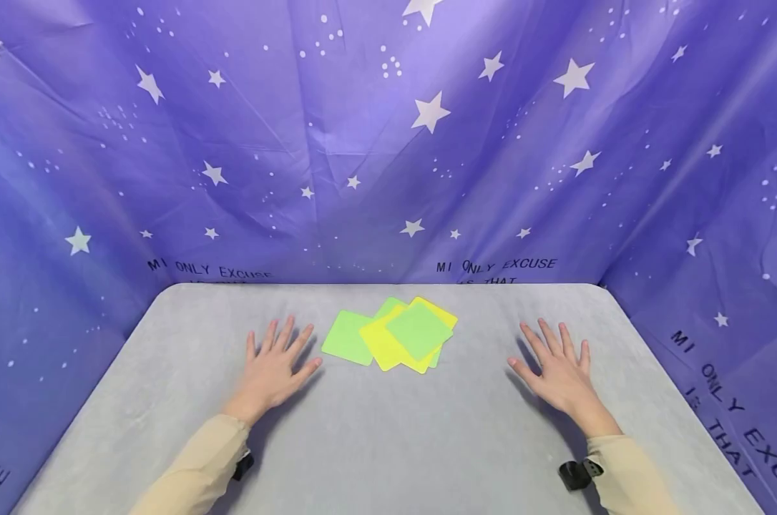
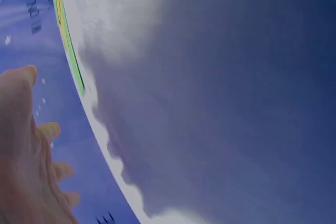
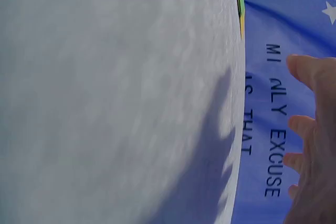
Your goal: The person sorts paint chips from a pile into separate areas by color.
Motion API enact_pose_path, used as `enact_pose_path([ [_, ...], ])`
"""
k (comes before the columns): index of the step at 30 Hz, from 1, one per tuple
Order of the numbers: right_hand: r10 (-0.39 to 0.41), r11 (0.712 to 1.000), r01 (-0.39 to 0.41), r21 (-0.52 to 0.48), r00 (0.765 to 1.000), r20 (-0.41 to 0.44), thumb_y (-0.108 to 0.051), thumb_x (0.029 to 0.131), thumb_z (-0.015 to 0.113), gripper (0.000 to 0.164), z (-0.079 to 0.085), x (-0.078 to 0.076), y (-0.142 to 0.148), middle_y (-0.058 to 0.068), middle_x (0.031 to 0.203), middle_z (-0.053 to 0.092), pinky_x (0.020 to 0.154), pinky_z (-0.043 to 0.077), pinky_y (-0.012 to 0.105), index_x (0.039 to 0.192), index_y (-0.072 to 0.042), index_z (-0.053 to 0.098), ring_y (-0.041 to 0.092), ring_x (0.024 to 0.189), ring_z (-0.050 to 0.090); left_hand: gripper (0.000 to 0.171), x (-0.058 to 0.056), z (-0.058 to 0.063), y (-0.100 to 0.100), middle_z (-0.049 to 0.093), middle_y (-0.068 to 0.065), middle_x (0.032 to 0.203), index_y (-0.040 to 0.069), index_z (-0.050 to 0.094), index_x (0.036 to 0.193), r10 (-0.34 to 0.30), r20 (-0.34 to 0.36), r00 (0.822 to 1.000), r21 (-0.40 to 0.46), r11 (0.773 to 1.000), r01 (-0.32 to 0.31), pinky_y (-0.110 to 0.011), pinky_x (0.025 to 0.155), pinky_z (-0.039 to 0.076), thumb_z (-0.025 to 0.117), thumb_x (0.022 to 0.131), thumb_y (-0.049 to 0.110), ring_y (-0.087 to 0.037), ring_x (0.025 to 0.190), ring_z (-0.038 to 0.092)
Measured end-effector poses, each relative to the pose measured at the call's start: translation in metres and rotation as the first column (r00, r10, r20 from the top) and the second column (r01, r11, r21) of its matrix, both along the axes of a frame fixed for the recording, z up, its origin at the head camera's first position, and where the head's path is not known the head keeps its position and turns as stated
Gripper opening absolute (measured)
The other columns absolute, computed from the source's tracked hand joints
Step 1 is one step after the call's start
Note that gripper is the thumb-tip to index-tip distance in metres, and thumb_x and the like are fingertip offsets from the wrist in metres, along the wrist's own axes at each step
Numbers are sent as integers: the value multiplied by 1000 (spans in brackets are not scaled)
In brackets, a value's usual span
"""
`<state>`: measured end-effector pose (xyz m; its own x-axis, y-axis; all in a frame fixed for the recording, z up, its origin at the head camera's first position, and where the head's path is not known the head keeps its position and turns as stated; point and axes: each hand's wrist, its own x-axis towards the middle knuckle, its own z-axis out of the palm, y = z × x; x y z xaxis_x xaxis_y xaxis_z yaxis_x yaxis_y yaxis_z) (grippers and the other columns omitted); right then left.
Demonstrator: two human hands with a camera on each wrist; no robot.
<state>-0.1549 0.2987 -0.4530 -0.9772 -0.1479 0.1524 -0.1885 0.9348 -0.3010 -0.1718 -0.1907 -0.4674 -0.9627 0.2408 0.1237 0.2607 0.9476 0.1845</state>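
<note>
Several flat green and yellow square cards lie overlapping near the table's far side in the head view. A green card (image 1: 350,337) sticks out at the left of the pile, a yellow card (image 1: 385,345) spreads through the middle, and another green card (image 1: 419,330) lies on top at the right. To the left of the pile my left hand (image 1: 269,372) hovers over the table, palm down with fingers spread, holding nothing. My right hand (image 1: 561,372) hovers likewise, farther off on the right. Both wrist views show the fingers extended above the tabletop.
The grey table (image 1: 388,443) has rounded far corners. A purple curtain (image 1: 363,143) with white stars and black lettering hangs behind it and along both sides. A black device (image 1: 578,473) sits at the right wrist, and another (image 1: 242,466) at the left.
</note>
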Motion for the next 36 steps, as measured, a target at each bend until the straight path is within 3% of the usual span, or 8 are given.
enact_pose_path([
  [7, 43, 999, -42, -27, 999, 19, -56, 93, 50, 75, -3, -8, -25, 20, 156, 20, 104, -7, 69, 151, -11, 31, 43, 143, -2, 71, -22, 5, 36, 20, -11, 158, 25, 33, 152, -77, 5, 997, -17, 997, 77, -65, 108, 0, 43, 93, 63, -38, 144, 8],
  [16, 102, 994, -101, -39, 994, 29, -53, 92, 53, 75, -8, -23, -60, 18, 154, 26, 105, -2, 68, 151, -10, 33, 45, 141, 8, 71, -42, 10, 72, 16, -9, 159, 26, 28, 154, -121, 103, 987, -11, 992, 123, -64, 109, 0, 35, 95, 65, -37, 144, 6],
  [21, 177, 982, -176, -71, 984, 17, -46, 92, 58, 74, -10, -30, -72, 19, 153, 29, 106, 6, 68, 150, -7, 34, 46, 140, 13, 72, -39, 8, 92, 19, -9, 158, 22, 28, 154, -143, 122, 982, -15, 989, 146, -64, 109, 2, 37, 95, 63, -38, 144, 9],
  [26, 248, 965, -248, -86, 969, -12, -40, 90, 63, 73, -10, -41, -86, 21, 149, 36, 103, 21, 65, 148, -5, 36, 44, 137, 25, 72, -30, 5, 114, 23, -10, 157, 12, 30, 152, -168, 125, 978, 13, 986, 168, -64, 109, 5, 36, 97, 59, -39, 143, 14],
  [36, 340, 940, -339, -42, 941, -1, -37, 86, 69, 75, -9, -66, -111, 20, 146, 40, 95, 34, 57, 147, -7, 39, 41, 130, 39, 80, -24, 1, 146, 19, -10, 158, 5, 25, 153, -153, 235, 960, -19, 987, 162, -62, 110, 2, 32, 97, 62, -36, 144, 10],
])
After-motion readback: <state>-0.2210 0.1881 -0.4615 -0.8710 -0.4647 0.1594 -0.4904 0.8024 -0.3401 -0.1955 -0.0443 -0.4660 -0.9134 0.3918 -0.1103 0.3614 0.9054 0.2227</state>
